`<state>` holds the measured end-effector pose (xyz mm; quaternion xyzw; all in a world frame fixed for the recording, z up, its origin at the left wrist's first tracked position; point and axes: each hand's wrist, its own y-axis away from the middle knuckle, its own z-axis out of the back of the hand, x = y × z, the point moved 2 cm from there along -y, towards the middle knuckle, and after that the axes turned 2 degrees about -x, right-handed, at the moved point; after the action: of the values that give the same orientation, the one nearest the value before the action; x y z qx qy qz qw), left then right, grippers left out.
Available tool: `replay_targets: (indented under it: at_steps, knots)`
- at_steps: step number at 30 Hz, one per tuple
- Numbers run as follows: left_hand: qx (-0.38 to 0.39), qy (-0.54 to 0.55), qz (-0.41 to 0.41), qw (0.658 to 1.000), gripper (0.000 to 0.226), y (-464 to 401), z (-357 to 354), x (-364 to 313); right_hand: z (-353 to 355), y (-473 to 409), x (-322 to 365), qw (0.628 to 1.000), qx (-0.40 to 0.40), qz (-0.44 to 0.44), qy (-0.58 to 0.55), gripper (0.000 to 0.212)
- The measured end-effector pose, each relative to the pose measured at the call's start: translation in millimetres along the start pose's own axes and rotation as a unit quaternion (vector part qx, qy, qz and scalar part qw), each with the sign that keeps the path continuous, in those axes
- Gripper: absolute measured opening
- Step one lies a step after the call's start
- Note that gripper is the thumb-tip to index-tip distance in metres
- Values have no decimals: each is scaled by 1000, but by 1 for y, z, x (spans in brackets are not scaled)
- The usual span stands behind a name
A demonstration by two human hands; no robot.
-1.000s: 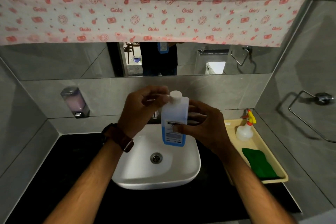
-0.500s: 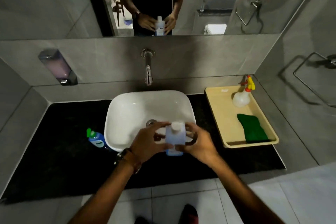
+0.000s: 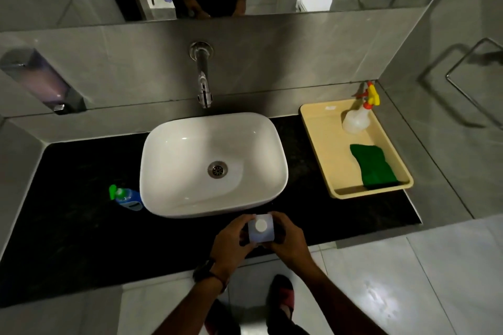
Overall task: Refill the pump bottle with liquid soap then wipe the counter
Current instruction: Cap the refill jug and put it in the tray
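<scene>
My left hand (image 3: 231, 239) and right hand (image 3: 288, 239) close around a refill bottle (image 3: 260, 228) from either side, fingers curled on its walls, holding it upright over the front edge of the black counter (image 3: 81, 239); I see it from straight above, its round white cap (image 3: 260, 225) still on; a dark watch (image 3: 202, 272) sits on my left wrist.

At twelve o'clock from the bottle, just beyond it, stands the white basin (image 3: 212, 144) with its drain (image 3: 217, 169) in the middle, and the wall tap (image 3: 202, 76) hangs over its far rim; at ten o'clock, touching the basin's left side, a blue pump bottle (image 3: 128, 197) with a green head lies tilted on the counter; further out at ten o'clock a soap dispenser (image 3: 43, 81) is fixed to the wall.

At two o'clock a cream tray (image 3: 326, 149) rests on the counter, well apart from my hands; in its far corner stands a spray bottle (image 3: 356, 117), and nearer me a green cloth (image 3: 374, 166) lies flat.
</scene>
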<state>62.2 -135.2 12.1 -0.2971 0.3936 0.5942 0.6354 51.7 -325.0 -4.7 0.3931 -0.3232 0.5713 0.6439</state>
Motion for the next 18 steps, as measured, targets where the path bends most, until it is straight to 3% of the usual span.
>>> replay_targets:
  at_steps: [2,7,10,12,14,18]
  knots:
    - [85,-5,-12,996,67,-27,-29,16,0,-4,-32,996,-62,-62,-33,73]
    - [100,29,68,992,90,-15,-33,27,-8,13,-39,993,-66,-79,-56,80]
    - [116,-2,71,991,69,1,-36,33,-15,29,-33,994,-66,-78,-44,60]
    - [86,-38,39,995,57,6,-38,25,-14,35,-24,994,-76,-69,-44,46]
    - [65,-60,-8,996,55,-3,-44,10,-1,34,-18,992,-98,-63,-37,37]
    - [96,-85,-37,991,55,-34,-81,-42,69,21,-20,988,-148,-51,0,36]
